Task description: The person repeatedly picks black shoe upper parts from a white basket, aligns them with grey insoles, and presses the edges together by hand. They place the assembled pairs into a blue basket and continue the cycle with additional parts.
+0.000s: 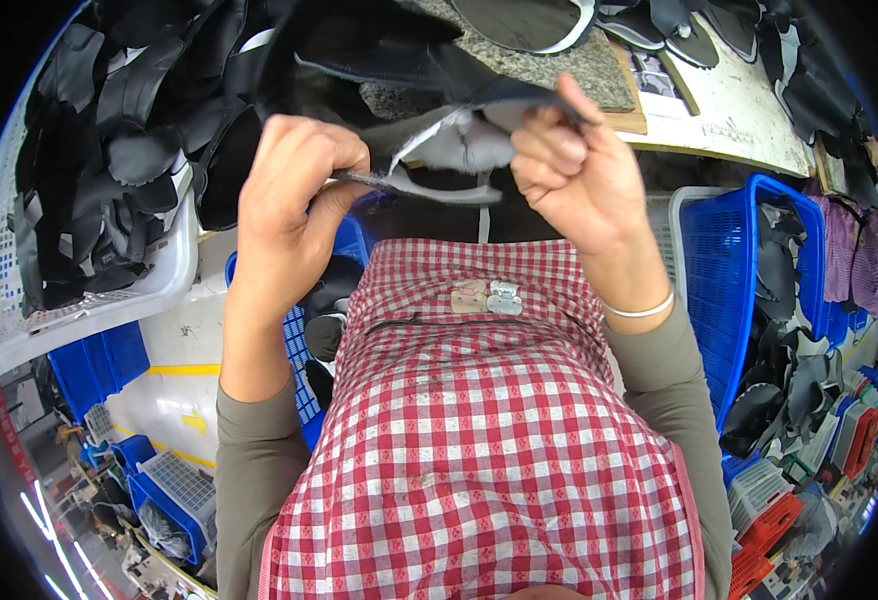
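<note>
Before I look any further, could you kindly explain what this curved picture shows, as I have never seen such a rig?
There is no robot here, only a person's bare hands. The picture comes from a wide fisheye camera on the person's head, looking down past a red-and-white checked cloth apron, so straight edges bend. The left hand and right hand grip a floppy black piece with pale lining, partly blurred. Beyond, a speckled grey stone slab lies on a white work table. A white plastic basket at left and a blue plastic crate at right hold more black pieces.
</note>
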A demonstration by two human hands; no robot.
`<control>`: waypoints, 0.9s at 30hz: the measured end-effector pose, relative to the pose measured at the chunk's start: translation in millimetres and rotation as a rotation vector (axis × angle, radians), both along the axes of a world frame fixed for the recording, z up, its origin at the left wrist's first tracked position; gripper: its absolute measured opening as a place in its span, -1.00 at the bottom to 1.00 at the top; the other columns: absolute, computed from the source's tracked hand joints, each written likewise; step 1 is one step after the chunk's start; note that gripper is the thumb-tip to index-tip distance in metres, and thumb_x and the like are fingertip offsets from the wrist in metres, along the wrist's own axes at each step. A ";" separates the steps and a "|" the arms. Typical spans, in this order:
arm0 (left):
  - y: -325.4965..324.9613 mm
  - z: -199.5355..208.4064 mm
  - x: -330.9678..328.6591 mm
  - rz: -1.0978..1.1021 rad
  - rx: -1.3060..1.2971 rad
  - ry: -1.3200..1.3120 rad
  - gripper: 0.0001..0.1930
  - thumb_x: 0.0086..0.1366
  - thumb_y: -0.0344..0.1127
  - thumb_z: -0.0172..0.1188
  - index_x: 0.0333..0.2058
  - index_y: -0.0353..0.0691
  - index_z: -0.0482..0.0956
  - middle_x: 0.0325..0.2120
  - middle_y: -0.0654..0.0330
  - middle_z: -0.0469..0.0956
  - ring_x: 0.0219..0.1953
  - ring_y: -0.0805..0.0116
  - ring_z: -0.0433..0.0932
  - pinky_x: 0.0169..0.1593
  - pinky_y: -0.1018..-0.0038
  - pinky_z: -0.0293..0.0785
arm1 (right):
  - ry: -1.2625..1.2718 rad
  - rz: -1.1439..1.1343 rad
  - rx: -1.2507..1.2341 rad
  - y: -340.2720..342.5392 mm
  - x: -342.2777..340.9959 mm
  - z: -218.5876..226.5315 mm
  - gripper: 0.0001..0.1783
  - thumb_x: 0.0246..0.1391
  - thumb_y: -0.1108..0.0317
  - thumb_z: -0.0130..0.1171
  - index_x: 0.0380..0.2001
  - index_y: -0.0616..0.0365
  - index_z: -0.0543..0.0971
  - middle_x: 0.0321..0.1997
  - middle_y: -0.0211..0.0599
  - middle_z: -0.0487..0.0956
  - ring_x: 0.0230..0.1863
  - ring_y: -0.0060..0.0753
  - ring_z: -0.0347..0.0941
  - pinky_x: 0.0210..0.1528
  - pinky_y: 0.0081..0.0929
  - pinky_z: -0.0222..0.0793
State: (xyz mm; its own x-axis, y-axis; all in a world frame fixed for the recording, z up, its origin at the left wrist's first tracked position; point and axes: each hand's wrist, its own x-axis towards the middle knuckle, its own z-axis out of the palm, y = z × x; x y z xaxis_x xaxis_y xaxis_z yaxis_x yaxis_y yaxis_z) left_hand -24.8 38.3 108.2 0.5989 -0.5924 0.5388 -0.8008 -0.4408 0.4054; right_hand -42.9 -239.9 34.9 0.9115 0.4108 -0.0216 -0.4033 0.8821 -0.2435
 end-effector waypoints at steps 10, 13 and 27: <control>-9.0 -3.2 14.9 -0.071 -0.184 0.018 -0.70 -0.10 -0.71 0.29 -0.36 -0.25 0.54 -0.32 0.18 0.57 -0.18 0.18 0.50 -0.11 0.37 0.43 | -0.630 -0.469 -0.456 -10.2 13.5 36.1 -0.35 0.42 0.11 0.10 0.46 0.09 0.31 0.36 -0.44 0.47 -0.23 -0.60 0.31 -0.16 -0.59 0.32; -10.6 -7.4 17.0 -0.103 -0.265 0.162 -0.68 -0.07 -0.73 0.30 -0.33 -0.26 0.52 -0.32 0.18 0.53 -0.20 0.23 0.50 -0.10 0.41 0.42 | -1.221 -0.513 -1.592 0.1 16.3 36.0 -0.26 -0.01 0.41 0.50 0.29 -0.02 0.51 0.30 -0.40 0.56 -0.19 -0.58 0.47 -0.17 -0.59 0.48; -22.3 -32.8 8.5 0.006 -0.151 0.007 -0.65 -0.23 -0.77 0.16 -0.41 -0.25 0.47 -0.41 0.15 0.49 -0.30 0.18 0.48 -0.25 0.39 0.41 | -1.563 -0.837 -2.157 -13.9 22.3 19.0 -0.69 -0.03 0.44 0.35 -0.15 -0.03 0.68 -0.26 -0.43 0.74 -0.16 -0.26 0.69 -0.17 -0.40 0.64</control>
State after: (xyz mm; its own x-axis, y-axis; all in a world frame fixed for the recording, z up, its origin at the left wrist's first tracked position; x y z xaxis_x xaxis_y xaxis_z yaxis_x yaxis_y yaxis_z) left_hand -16.3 16.0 75.4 0.6061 -0.5016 0.6173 -0.7954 -0.3789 0.4732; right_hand -20.5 -253.8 53.9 0.5796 0.5220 0.6258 0.6798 -0.7332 -0.0180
